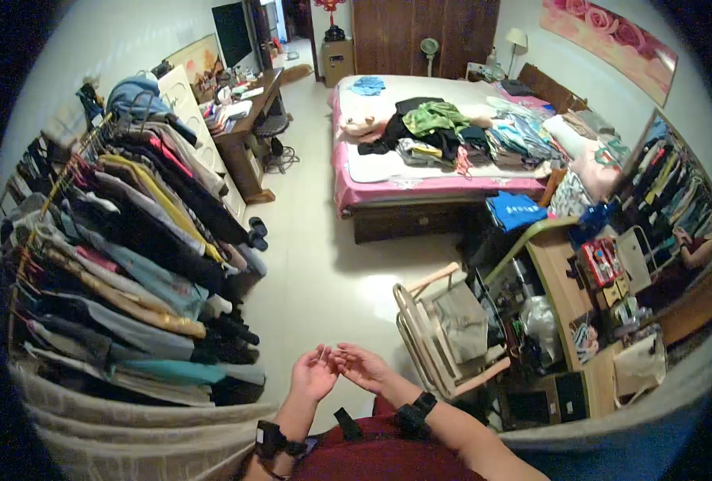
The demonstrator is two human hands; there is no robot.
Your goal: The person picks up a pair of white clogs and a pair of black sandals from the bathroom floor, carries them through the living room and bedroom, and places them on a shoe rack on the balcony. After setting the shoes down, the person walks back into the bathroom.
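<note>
My left hand is raised in front of my body, palm up with the fingers loosely curled and apart, and nothing shows in it. Beside it, my right hand is held the same way, its fingertips close to those of the left; no object is visible in it. Black bands with small devices sit on both wrists. The pale floor lies beneath the hands. To their right is a wooden folding chair with a beige seat.
A long rack of hanging clothes fills the left side. Ahead, a bed carries piled clothes. A desk stands along the left wall. A cluttered dressing table with a mirror is at the right.
</note>
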